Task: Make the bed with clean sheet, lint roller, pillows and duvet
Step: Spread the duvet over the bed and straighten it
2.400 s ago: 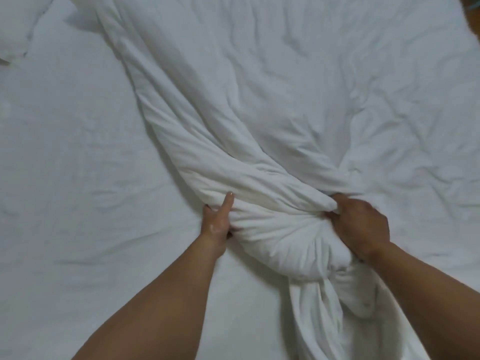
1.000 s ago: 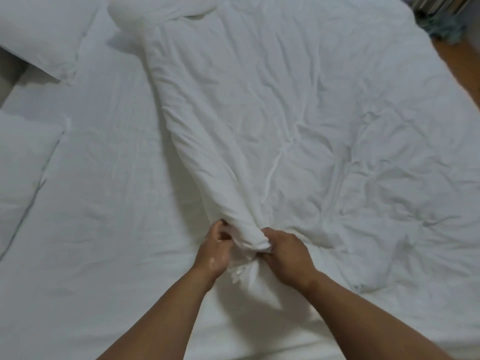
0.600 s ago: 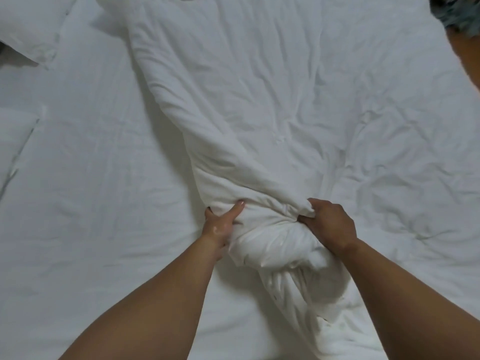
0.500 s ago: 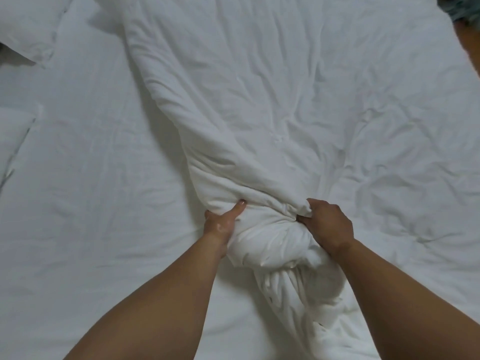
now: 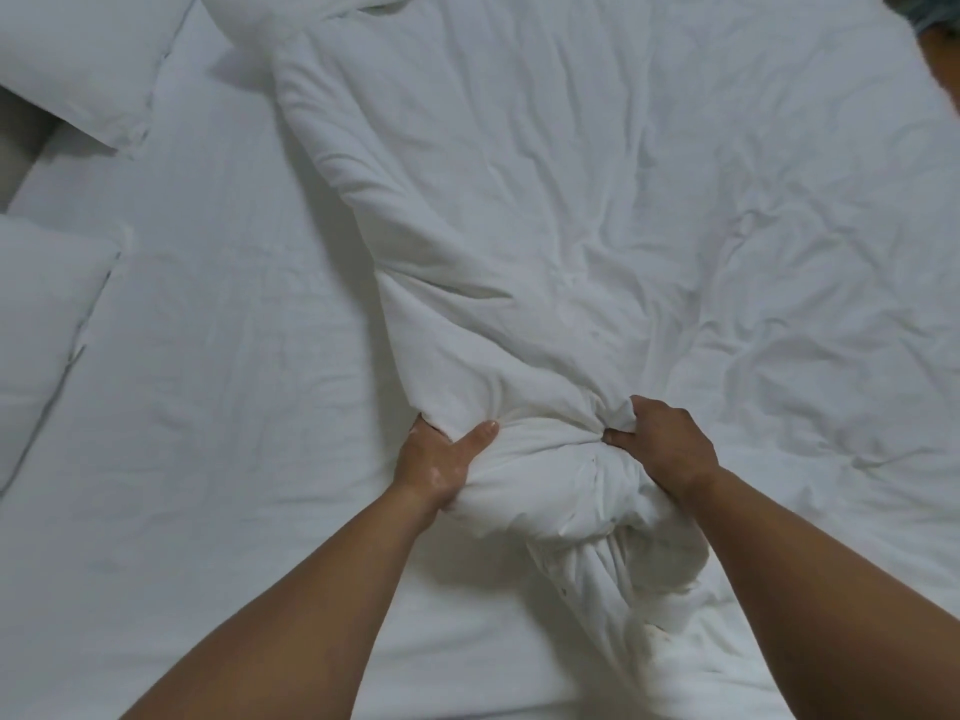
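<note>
Duvet work is the step in hand. You have the white, crumpled, padded duvet (image 5: 519, 200) gathered into a thick bunch at its near edge, and both hands are clamped on that bunch. Your left hand (image 5: 441, 459) grips its left side, with the thumb lying over the top of the fold and the fingers tucked out of sight beneath. Your right hand (image 5: 660, 444) grips its right side, fingers curled into the cloth. The hands are apart, with the fat roll of the bunch between them. Below them a twisted tail of the duvet runs toward you and out of view.

Beyond and right of the bunch the duvet lies spread and wrinkled. Its left edge is rolled into a long ridge running away from you. Left of that ridge the flat white bed sheet (image 5: 208, 356) shows. Well left of the duvet sit two white rectangular pillows, one at the far corner (image 5: 88, 59) and one nearer (image 5: 41, 314).

By my reading, the sheet and pillows are placed and the duvet is only partly spread. Your next move likely calls for drawing the bunch leftward and opening it over the sheet. Grip firmly, since the soft bulk will sag, and the tail needs untwisting before it can lie flat.
</note>
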A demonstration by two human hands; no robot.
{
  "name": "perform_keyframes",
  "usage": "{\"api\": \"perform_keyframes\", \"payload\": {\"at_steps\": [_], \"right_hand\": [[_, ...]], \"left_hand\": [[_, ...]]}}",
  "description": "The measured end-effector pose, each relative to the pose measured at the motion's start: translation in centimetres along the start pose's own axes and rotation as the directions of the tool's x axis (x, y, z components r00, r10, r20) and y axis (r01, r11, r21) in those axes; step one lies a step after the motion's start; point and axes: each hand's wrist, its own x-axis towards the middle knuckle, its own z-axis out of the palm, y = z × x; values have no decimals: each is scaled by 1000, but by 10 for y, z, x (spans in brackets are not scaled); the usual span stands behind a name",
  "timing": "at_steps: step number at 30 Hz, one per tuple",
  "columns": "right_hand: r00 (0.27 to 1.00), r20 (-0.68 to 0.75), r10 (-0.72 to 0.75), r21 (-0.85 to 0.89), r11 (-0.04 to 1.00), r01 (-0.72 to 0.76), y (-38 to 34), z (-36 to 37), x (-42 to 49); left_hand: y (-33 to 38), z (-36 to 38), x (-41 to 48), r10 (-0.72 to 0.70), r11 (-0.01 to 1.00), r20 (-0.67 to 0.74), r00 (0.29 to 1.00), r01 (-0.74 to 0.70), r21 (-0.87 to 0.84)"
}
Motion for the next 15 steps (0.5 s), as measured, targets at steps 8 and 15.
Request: {"api": "perform_keyframes", "payload": {"at_steps": [8, 15], "right_hand": [[987, -30, -155, -133, 980, 150, -128, 60, -100], [948, -205, -245, -186, 960, 208, -230, 141, -153]], "left_hand": [[-11, -172, -60, -1, 732, 8, 1000, -4, 682], [-71, -289, -102, 76, 520, -33, 997, -12, 854]]}}
